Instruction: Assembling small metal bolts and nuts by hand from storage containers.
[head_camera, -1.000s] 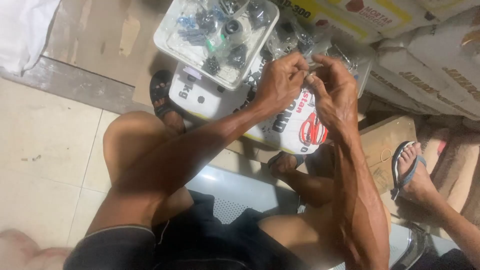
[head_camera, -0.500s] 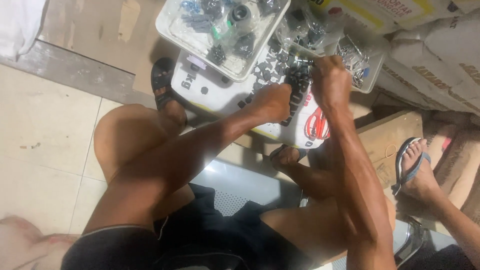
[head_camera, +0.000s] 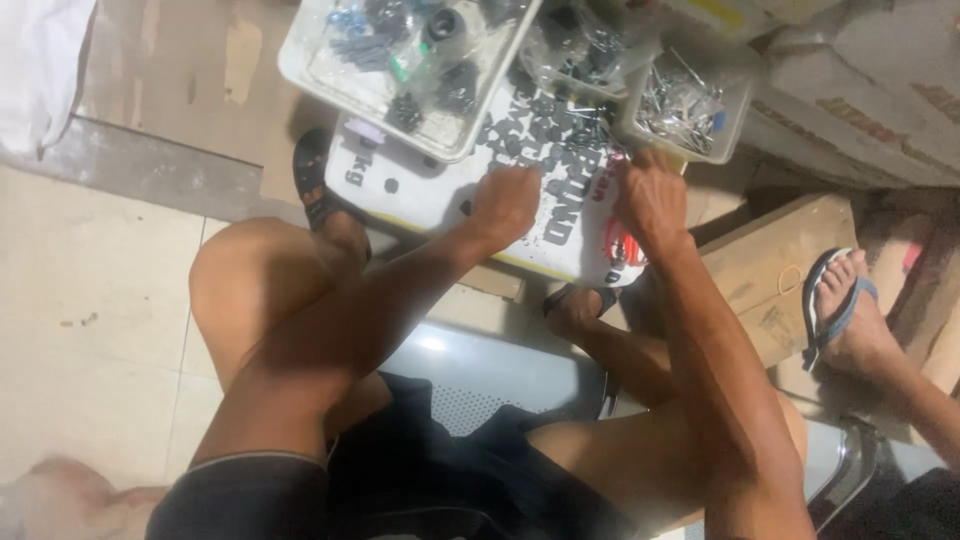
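Just one view here, a head cam looking pretty much straight down over the wearer's own knees and forearms. It sits close in, so the left hand (head_camera: 508, 205) and right hand (head_camera: 650, 195) land just above center. The white sack (head_camera: 440, 190) fills 12 o'clock, tiled floor (head_camera: 90, 300) at 9, someone else's sandaled foot (head_camera: 845, 305) at 3.

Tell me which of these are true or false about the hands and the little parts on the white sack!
1. Both hands, left hand and right hand, rest on the white printed sack. True.
2. Small dark parts lie scattered on the sack. True.
3. The clear plastic tray is empty. False: it holds dark parts.
4. The small tub of shiny metal pieces sits by the left hand. False: it is above the right hand.
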